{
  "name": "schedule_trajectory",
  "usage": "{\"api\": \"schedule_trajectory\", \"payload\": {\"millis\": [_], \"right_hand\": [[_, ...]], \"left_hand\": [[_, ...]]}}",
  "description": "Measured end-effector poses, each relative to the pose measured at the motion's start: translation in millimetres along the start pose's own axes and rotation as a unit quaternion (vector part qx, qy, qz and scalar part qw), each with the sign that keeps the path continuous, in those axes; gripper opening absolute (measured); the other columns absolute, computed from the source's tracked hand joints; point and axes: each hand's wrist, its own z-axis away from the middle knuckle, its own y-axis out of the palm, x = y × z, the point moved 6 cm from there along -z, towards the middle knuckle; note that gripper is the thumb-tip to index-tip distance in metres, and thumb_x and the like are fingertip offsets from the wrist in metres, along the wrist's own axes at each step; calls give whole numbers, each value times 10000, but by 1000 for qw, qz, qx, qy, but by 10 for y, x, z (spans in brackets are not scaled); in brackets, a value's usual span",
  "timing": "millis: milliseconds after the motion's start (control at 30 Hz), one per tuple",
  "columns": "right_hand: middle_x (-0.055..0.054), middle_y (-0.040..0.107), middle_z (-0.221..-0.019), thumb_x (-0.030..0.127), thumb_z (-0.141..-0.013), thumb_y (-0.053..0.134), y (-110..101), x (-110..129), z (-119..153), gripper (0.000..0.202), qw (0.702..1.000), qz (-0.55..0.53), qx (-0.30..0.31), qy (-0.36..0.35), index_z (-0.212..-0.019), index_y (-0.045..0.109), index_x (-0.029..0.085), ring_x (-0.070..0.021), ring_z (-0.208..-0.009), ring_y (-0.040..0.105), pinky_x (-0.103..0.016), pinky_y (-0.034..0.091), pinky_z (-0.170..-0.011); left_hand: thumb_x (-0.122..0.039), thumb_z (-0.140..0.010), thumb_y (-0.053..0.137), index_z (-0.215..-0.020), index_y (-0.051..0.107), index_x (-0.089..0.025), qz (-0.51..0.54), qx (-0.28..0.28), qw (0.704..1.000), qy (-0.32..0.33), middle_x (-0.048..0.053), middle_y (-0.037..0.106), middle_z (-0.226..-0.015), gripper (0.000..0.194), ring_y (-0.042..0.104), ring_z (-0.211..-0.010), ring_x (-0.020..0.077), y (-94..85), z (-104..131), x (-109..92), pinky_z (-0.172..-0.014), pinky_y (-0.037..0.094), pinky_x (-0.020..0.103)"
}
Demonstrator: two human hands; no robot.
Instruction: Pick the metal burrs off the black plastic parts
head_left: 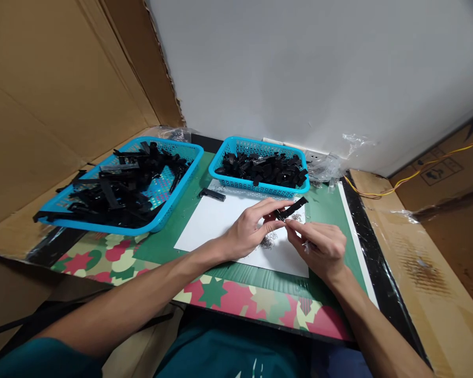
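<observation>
Over a white sheet [205,226], my left hand [250,228] is closed around one end of a black plastic part [294,208], which tilts up to the right. My right hand [321,244] meets it at that same end, thumb and finger pinched together; whatever they pinch is too small to make out. Beneath the hands lies a scatter of tiny dark pieces [268,241] on the sheet. Another black plastic part [213,195] rests near the sheet's upper left corner, apart from both hands.
A large blue basket [169,207] of long black parts stands at left. Behind the sheet, a smaller blue basket [260,188] holds smaller black pieces. Clear plastic wrap [325,170] sits by a wall socket. Cardboard walls [63,79] flank the table, and a yellow wire [402,186] hangs at right.
</observation>
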Motion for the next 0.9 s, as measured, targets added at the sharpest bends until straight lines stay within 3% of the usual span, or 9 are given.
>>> {"api": "schedule_trajectory", "payload": {"millis": [200,433,600,800,900], "right_hand": [[32,637,-516,130,-958,674,21,-28,0,160,998,8,39,48,-938,805,221,-98,-431,546,-225,448,-487],[32,711,-561,120,-931,713,4,-21,6,151,999,-13,22,46,-970,805,233,-101,-431,596,-223,472,-487],[-15,793,-681,154,-956,709,37,-80,33,128,996,-41,46,72,-946,820,218,-129,-488,681,-236,510,-498],[-17,828,-785,183,-955,747,16,-156,22,87,994,-45,67,73,-992,814,224,-141,-564,733,-233,550,-539],[-17,847,-865,159,-952,734,-14,-165,4,122,994,-45,69,69,-1007,805,242,-150,-599,764,-231,585,-570]], "left_hand": [[-288,-1043,612,-1465,632,-272,15,14,1000,7,92,702,-1187,422,650,-1120,222,1,-8,1,-995,529,372],[-314,-1031,635,-1451,648,-264,48,35,998,-22,98,716,-1191,423,657,-1090,230,4,-2,0,-989,519,378],[-360,-1035,622,-1424,675,-231,46,43,997,-50,96,734,-1129,413,665,-1004,220,-5,6,37,-905,545,355],[-447,-1048,584,-1294,766,-229,65,35,994,-84,110,764,-1235,376,679,-1212,270,13,6,108,-1062,531,401],[-467,-1064,548,-1261,776,-223,83,47,991,-98,105,780,-1191,388,704,-1168,254,42,10,114,-1022,557,384]]}}
